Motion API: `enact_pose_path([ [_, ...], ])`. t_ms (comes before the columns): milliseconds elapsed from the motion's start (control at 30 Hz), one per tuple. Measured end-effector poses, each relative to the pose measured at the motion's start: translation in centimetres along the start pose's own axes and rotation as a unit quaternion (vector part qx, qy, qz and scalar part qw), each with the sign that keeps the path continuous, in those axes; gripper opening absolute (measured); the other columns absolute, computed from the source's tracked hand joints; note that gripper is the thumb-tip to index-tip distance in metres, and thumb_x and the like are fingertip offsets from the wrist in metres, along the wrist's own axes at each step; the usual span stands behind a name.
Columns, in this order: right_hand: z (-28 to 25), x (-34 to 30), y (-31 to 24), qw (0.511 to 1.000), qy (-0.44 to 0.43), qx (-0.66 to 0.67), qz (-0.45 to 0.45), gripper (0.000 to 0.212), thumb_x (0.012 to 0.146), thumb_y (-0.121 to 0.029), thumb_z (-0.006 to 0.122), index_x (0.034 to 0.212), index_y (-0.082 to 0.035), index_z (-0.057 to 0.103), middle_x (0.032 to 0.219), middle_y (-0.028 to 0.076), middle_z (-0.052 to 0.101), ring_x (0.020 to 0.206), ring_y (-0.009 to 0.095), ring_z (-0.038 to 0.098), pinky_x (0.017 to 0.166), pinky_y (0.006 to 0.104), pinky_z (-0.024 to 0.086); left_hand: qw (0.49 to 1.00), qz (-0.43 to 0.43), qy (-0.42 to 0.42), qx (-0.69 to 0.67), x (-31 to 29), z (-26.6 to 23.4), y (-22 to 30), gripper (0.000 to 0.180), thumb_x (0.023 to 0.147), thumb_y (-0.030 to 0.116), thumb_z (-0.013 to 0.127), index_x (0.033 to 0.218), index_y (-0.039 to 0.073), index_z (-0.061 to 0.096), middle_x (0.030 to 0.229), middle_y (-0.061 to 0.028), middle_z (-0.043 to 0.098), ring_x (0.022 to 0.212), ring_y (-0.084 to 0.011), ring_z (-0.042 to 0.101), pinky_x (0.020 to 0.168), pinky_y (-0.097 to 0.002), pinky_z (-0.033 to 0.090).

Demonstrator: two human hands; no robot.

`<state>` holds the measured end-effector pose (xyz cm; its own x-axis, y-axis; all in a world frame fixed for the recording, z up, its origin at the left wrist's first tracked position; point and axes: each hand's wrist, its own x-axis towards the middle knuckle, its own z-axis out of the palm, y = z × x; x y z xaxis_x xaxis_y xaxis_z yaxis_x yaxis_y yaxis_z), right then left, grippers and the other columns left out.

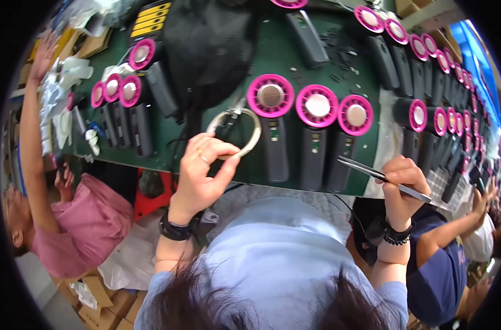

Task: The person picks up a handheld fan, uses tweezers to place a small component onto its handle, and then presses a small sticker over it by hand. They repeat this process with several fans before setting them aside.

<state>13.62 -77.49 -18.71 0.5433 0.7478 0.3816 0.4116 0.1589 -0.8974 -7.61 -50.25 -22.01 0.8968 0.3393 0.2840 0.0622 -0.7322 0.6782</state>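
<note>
My left hand [205, 169] pinches the near edge of a thin cream-coloured roll of tape [256, 132] between thumb and fingers, above the green table. Closed round a pair of metal tweezers [366, 170], my right hand [405, 184] is at the table's front edge, and the tips point left. Three dark grey hair dryers with magenta rings lie side by side in front of me: a left one [276, 154], a middle one [313, 157] and a right one [339, 162]. The tweezer tips are over the right one's handle. Small green circuit parts show in the handles.
A black bag [206, 49] lies at the back. More dryers stand in a group at left [142, 129] and in long rows at right [418, 114]. Dark loose bits [338, 52] are scattered behind. Co-workers sit at left [88, 220] and right [437, 269].
</note>
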Motion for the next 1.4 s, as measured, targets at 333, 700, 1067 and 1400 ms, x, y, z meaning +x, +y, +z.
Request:
enact_pose_path([
  [333, 8.5, 2.5, 1.1, 0.986, -0.020, 0.165, 0.025, 0.017, 0.079, 0.008, 0.069, 0.093, 0.002, 0.061, 0.084, 0.014, 0.068, 0.075, 0.019, 0.066, 0.065, 0.0278, 0.051, 0.937, -0.192, -0.002, -0.291, -1.3, -1.3, 2.0, 0.010, 0.088, 0.003, 0.065, 0.097, 0.000, 0.061, 0.088, -0.0048, 0.063, 0.079, -0.0111, 0.059, 0.076, -0.0254, 0.047],
  [700, 10.2, 2.5, 1.9, 0.986, -0.016, 0.163, 0.043, 0.015, 0.083, 0.006, 0.068, 0.093, 0.002, 0.058, 0.087, 0.013, 0.068, 0.077, 0.018, 0.067, 0.068, 0.0280, 0.054, 0.915, -0.217, 0.019, -0.340, -1.1, -1.1, 2.1, 0.010, 0.090, 0.006, 0.064, 0.098, 0.000, 0.063, 0.083, -0.0012, 0.063, 0.075, -0.0081, 0.053, 0.072, -0.0237, 0.043],
  [1067, 10.5, 3.0, 1.4, 0.984, -0.031, 0.163, 0.069, 0.011, 0.087, 0.004, 0.064, 0.092, 0.001, 0.056, 0.085, 0.013, 0.065, 0.076, 0.019, 0.065, 0.068, 0.0317, 0.056, 0.921, -0.212, 0.014, -0.326, -1.2, -0.9, 1.9, 0.010, 0.090, 0.006, 0.065, 0.097, 0.000, 0.063, 0.082, -0.0012, 0.063, 0.074, -0.0081, 0.053, 0.072, -0.0240, 0.044],
  [1400, 6.1, 2.5, 1.0, 0.974, 0.069, 0.190, 0.106, 0.006, 0.091, 0.001, 0.058, 0.093, -0.001, 0.053, 0.081, 0.012, 0.061, 0.070, 0.018, 0.060, 0.065, 0.0293, 0.053, 0.976, -0.097, -0.012, -0.194, -1.1, -0.9, 1.2, 0.012, 0.083, 0.006, 0.070, 0.092, 0.003, 0.063, 0.079, -0.0034, 0.062, 0.072, -0.0154, 0.057, 0.078, -0.0310, 0.046],
])
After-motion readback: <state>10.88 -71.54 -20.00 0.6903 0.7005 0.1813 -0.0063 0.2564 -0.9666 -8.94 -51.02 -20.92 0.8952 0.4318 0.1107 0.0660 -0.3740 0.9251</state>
